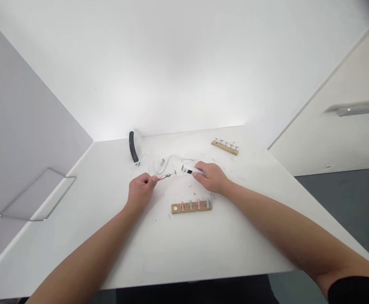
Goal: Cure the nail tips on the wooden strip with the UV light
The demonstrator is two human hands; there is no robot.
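Left hand, fingers pinched shut on a slim pink-and-silver metal bit; right hand, fingers curled closed around a white pen-shaped handpiece with black band, its tip just beside the bit, both above the white tabletop. Near them: a tan wooden strip with five upright pastel metallic cones. Far right: a tan wooden strip with small metal pins; far left: a curved black-and-white corded unit with thin white cable.

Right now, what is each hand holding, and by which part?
Left hand pinches a small pink bit by its end; right hand grips a white handpiece by its rear.
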